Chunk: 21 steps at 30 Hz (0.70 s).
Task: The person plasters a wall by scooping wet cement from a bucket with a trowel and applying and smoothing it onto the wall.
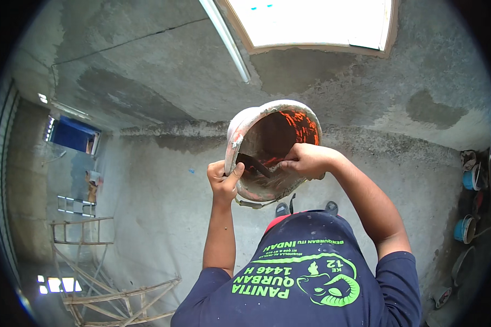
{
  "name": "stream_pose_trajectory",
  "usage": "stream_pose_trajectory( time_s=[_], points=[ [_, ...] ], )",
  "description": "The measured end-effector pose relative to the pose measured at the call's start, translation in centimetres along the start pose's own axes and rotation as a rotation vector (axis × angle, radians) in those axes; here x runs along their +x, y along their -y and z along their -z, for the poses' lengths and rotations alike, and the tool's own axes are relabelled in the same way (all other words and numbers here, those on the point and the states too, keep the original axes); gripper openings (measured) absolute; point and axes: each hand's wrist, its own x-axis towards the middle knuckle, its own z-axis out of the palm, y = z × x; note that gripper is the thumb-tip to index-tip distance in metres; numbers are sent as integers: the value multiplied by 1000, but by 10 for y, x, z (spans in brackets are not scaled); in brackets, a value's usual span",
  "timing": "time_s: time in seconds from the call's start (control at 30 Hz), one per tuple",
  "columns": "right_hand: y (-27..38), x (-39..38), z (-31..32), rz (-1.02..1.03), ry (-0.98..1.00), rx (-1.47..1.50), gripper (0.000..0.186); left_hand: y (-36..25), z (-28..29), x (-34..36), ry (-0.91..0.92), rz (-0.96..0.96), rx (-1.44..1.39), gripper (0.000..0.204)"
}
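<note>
A tilted bucket [234, 133], crusted with pale mortar, hangs in front of me with its mouth facing me. Orange-red shows through the smeared residue on its inner wall. My left hand [224, 181] grips the left rim, thumb over the edge and fingers outside. At the bucket's mouth, on the lower right, my right hand [309, 161] is closed, its fingertips reaching inside. A dark, flat strip [255, 164] lies across the inside between the hands; whether the right hand holds it I cannot tell. The bucket's handle [251, 205] hangs below the rim.
Grey concrete floor [163, 180] lies below, with my shoes [282, 209] near the bucket. A plastered wall with a bright window [316, 22] and a pale pipe [226, 41] is ahead. Scaffold frames [123, 297] stand at left. Blue buckets [465, 229] line the right side.
</note>
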Motion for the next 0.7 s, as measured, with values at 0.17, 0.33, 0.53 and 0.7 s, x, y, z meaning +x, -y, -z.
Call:
stream_pose_trajectory(
  time_s=[0.17,0.33,0.53,0.7],
  points=[
    [11,-10,3,-29,56,121,38,8,9,3,-102,28,-80,48],
    [-14,3,-2,70,156,239,39,16,26,4,-90,113,-74,23],
    [-45,14,-27,90,296,679,42,26,35,12,-241,171,-149,45],
    [-83,25,-78,48,361,1109,33,44,58,8,-283,324,-173,39]
  ],
)
